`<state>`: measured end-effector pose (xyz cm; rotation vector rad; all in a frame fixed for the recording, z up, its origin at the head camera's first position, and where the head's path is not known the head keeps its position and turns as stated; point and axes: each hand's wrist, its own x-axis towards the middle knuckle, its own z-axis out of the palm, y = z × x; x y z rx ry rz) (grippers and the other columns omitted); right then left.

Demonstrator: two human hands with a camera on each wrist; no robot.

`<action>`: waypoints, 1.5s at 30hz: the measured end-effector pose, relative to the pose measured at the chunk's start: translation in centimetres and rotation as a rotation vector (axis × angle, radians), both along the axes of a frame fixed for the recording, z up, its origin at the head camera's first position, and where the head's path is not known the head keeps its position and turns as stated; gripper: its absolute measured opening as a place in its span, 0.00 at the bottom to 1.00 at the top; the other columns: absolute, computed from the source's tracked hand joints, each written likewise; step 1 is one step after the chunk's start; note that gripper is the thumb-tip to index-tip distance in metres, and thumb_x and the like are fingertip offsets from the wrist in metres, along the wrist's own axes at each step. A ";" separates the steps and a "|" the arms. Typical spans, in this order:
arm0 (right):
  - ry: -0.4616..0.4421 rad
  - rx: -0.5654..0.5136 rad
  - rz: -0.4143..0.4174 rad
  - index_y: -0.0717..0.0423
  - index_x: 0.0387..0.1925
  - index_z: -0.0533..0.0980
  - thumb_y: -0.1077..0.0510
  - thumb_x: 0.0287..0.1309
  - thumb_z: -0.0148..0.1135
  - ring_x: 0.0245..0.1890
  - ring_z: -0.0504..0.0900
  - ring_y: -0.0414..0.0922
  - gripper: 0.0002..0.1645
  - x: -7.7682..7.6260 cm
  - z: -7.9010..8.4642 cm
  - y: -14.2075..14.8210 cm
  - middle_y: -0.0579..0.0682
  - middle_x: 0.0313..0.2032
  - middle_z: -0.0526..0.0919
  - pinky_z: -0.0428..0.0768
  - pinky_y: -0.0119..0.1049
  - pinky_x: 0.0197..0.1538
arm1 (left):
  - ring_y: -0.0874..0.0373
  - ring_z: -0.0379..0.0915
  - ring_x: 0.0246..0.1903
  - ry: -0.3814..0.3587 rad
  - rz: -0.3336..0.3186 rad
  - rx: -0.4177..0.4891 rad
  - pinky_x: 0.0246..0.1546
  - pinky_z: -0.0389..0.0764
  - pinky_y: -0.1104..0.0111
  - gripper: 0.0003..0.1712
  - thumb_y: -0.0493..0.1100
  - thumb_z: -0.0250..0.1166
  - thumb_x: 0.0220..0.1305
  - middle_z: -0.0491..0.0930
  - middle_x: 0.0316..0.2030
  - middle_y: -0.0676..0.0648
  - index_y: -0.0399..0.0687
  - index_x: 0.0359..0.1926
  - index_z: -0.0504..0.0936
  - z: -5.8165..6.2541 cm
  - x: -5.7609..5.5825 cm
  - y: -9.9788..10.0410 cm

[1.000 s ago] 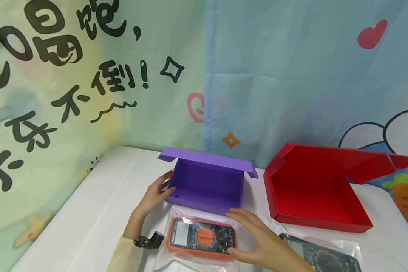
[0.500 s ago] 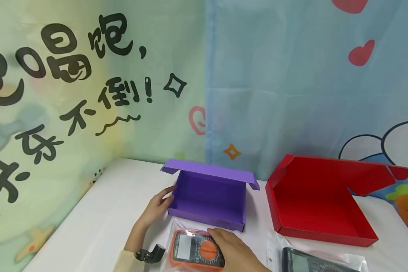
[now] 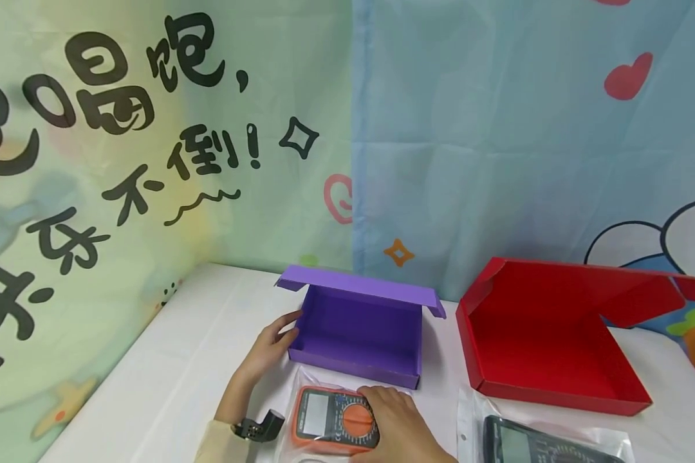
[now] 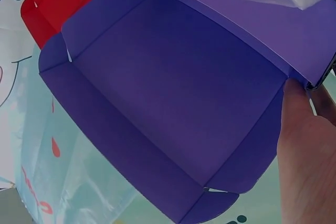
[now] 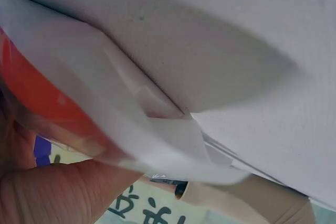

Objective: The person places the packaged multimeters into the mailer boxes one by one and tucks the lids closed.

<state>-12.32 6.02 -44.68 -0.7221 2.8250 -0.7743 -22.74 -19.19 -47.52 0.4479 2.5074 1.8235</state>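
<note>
An orange-and-black multimeter [image 3: 315, 415] in a clear plastic bag lies in front of the purple box in the head view. My right hand [image 3: 402, 424] grips its right end, fingers on the far edge and thumb on the near edge. In the right wrist view the thumb presses the bagged orange edge [image 5: 42, 87], and the bag hangs loose. The purple box [image 3: 356, 331] stands with its lid raised and nothing inside. My left hand [image 3: 266, 347] pinches its left wall; the left wrist view shows the thumb [image 4: 299, 108] inside the wall and a finger outside.
A larger red box [image 3: 533, 347] with its lid up stands to the right. Before it lies a dark multimeter [image 3: 533, 444] in a clear bag, cut off by the frame. A printed cloth backdrop [image 3: 469, 148] rises behind the white table [image 3: 179, 360].
My right hand has moved left from beside the orange multimeter onto its right end and grips it. The left hand keeps its place on the purple box. The head view has shifted slightly.
</note>
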 end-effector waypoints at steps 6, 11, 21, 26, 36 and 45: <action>0.050 -0.047 -0.012 0.60 0.50 0.71 0.37 0.23 0.77 0.44 0.74 0.49 0.50 0.0 -0.1 0.0 0.48 0.42 0.77 0.71 0.51 0.47 | 0.44 0.65 0.61 -0.010 -0.006 -0.002 0.59 0.70 0.63 0.22 0.36 0.52 0.68 0.65 0.65 0.39 0.38 0.62 0.68 0.3 -0.1 0.0; 0.038 -0.077 -0.006 0.60 0.49 0.71 0.38 0.24 0.77 0.43 0.73 0.49 0.49 0.0 0.0 0.1 0.48 0.42 0.76 0.69 0.46 0.43 | 0.43 0.66 0.60 -0.005 -0.010 -0.020 0.60 0.70 0.59 0.23 0.37 0.52 0.68 0.65 0.64 0.38 0.38 0.62 0.67 0.2 0.0 0.0; -0.157 -0.091 -0.013 0.64 0.54 0.69 0.36 0.31 0.75 0.46 0.71 0.52 0.52 0.4 1.1 0.8 0.53 0.47 0.75 0.70 0.54 0.44 | 0.41 0.62 0.62 -0.042 -0.035 0.010 0.62 0.67 0.55 0.24 0.37 0.51 0.69 0.61 0.66 0.37 0.37 0.64 0.65 -0.2 0.4 0.1; -0.103 -0.132 -0.028 0.62 0.53 0.70 0.40 0.28 0.77 0.44 0.73 0.49 0.50 0.9 2.1 1.0 0.51 0.44 0.76 0.70 0.52 0.45 | 0.40 0.62 0.62 -0.039 -0.037 0.021 0.61 0.68 0.56 0.23 0.36 0.51 0.69 0.62 0.66 0.37 0.36 0.64 0.64 0.0 0.4 0.1; -0.107 -0.146 -0.093 0.58 0.55 0.70 0.39 0.27 0.78 0.45 0.72 0.48 0.51 0.9 4.3 1.3 0.50 0.46 0.77 0.73 0.50 0.47 | 0.43 0.63 0.63 0.003 -0.031 -0.035 0.61 0.67 0.53 0.23 0.37 0.52 0.69 0.64 0.65 0.38 0.39 0.63 0.66 0.6 0.4 -0.2; 0.111 -0.128 -0.105 0.59 0.52 0.73 0.41 0.22 0.80 0.45 0.75 0.47 0.50 -1.0 6.4 2.0 0.51 0.47 0.79 0.78 0.44 0.46 | 0.41 0.67 0.59 -0.006 -0.029 -0.022 0.58 0.71 0.53 0.23 0.38 0.52 0.68 0.66 0.63 0.35 0.39 0.63 0.67 0.1 0.3 0.0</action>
